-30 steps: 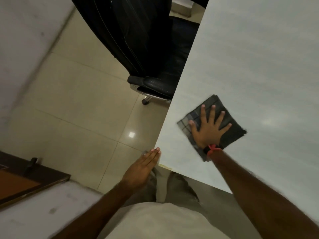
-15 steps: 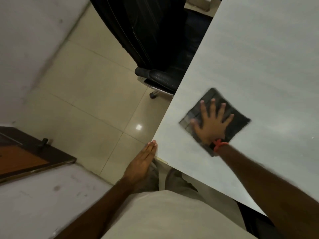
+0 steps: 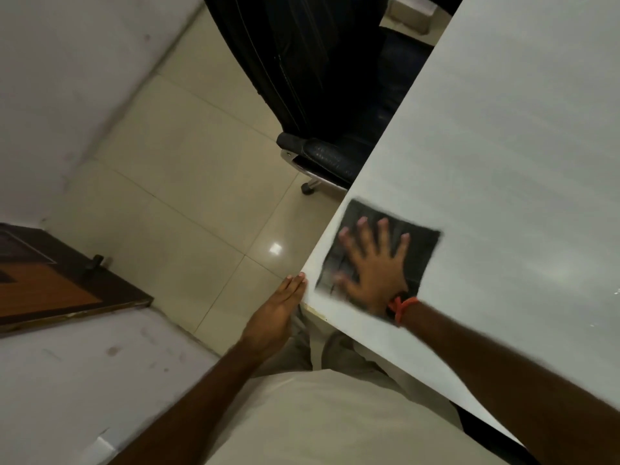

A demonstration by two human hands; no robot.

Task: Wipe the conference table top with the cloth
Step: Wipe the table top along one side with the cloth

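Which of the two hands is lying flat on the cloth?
The right hand, with the orange band at its wrist: its fingers are spread on the dark cloth. The left hand only touches the table corner.

The pale grey conference table top point(image 3: 523, 156) lies bare and open on every side away from its near corner, so a hand could sweep freely there. At that corner a dark folded square cloth point(image 3: 416, 243) sits under the flat right hand point(image 3: 375, 270), close to the table's edge. The left hand point(image 3: 273, 317) touches the corner's outer side. A black leather office chair point(image 3: 322, 95) stands against the table's left edge, blocking passage there.
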